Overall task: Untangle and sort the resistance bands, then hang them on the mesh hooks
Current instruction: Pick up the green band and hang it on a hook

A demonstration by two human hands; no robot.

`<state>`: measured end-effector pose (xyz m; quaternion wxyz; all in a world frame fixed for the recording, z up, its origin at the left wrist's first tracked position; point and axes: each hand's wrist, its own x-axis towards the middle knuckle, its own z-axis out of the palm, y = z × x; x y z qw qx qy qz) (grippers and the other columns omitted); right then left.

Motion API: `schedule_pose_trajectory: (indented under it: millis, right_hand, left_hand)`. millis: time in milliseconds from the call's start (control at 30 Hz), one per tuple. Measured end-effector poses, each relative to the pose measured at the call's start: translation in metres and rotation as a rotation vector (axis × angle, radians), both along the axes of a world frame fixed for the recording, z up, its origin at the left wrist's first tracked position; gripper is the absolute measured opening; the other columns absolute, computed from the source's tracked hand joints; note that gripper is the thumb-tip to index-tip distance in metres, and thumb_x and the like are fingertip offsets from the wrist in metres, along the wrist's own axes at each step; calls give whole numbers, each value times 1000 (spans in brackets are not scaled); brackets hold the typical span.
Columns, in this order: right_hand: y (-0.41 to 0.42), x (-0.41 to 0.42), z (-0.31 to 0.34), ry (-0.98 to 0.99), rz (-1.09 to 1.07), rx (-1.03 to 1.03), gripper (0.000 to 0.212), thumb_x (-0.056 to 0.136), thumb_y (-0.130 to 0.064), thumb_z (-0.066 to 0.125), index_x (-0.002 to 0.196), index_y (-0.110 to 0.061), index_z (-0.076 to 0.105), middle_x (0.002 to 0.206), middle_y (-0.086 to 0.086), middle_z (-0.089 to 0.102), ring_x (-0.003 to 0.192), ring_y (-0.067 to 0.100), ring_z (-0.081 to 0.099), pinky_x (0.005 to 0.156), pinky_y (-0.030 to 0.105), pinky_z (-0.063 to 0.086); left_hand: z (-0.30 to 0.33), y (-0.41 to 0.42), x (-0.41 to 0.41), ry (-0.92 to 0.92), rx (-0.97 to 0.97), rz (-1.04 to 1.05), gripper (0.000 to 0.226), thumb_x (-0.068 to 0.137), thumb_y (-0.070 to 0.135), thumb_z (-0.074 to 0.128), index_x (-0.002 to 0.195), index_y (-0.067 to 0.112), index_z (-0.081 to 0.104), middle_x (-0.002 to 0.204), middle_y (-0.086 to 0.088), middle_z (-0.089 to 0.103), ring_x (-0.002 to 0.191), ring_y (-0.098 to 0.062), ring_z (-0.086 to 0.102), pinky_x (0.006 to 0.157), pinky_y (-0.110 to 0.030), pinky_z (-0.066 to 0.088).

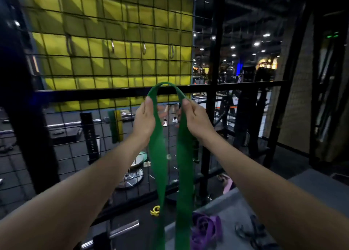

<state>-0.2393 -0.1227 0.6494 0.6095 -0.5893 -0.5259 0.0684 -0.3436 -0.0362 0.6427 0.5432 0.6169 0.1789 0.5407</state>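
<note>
2 hands pinch the green band (171, 155) near its top loop, the left hand (145, 118) on one strand and the right hand (192, 115) on the other, raised before the mesh panel (113, 32). It looks soft, light and floppy (likely grippy rubber), so holding just under the loop should keep it open for a hook (171, 50). Flat, wide and untwisted, it hangs past the tabletop (232, 208), where a purple band (205, 229) lies bunched.

A gym: weight plates (132, 178), barbell (105, 120), wire mesh (113, 42).
</note>
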Motion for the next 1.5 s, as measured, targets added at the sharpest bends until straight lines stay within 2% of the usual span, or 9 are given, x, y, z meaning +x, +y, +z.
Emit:
schedule_pose_trajectory:
  millis: [100,200,433,533,633,900,1100,1300,1500]
  right_hand:
    - [20,-14,12,36,73,42,28,100,-34,33,104,-20,57,77,6,55,67,21,55,69,44,51]
    - [40,-25,20,229,194,74,23,100,-34,35,88,-27,54,76,10,56,63,26,57,68,50,51]
    - [77,-34,36,247,382,-100,38,98,-37,40,110,-6,59,89,14,69,71,26,70,66,36,57]
    - [93,-37,44,220,463,-156,35,99,-32,41,99,-6,63,83,14,72,71,25,69,75,40,56]
    - [108,-39,55,233,537,-176,33,99,-27,42,92,-4,65,71,11,72,62,18,67,60,27,55]
    - [155,-30,64,145,565,-263,21,91,-24,53,81,-10,65,56,-4,51,56,12,43,57,24,35]
    - [188,-51,74,-188,557,-308,45,57,-39,74,97,-22,64,73,-3,53,74,17,48,70,31,40]
    - [231,-67,83,37,464,-98,18,79,-35,65,93,-23,65,57,-7,50,59,14,44,64,32,42]
    - [266,-86,99,20,466,-128,20,84,-31,65,98,-17,63,73,-2,48,66,14,47,69,32,47]
  left_hand:
    - [16,15,-15,37,69,82,39,99,41,25,113,14,49,91,-3,61,79,-17,65,66,-36,52]
    - [28,32,-37,110,135,153,35,100,41,25,103,19,52,92,-6,60,79,-19,62,65,-36,50]
    - [52,70,-94,325,195,366,44,99,43,31,81,18,62,81,-8,66,75,-24,63,68,-31,46]
    - [61,89,-115,389,142,407,46,94,51,40,81,16,67,80,-9,69,75,-26,64,73,-35,49]
    - [68,110,-132,431,48,438,47,88,52,49,90,8,67,76,-9,65,67,-26,58,68,-34,46]
    - [73,152,-167,260,-114,-19,28,93,27,46,69,14,51,41,7,36,36,-7,31,40,-18,29]
    - [79,184,-178,198,-94,-167,21,75,37,65,61,23,58,51,9,38,47,-7,33,52,-19,33]
    - [73,208,-179,517,196,68,33,76,40,62,99,16,55,89,-1,54,83,-17,50,74,-29,44]
    - [84,230,-173,192,287,292,19,90,28,55,106,18,57,103,-1,59,90,-12,60,68,-20,54]
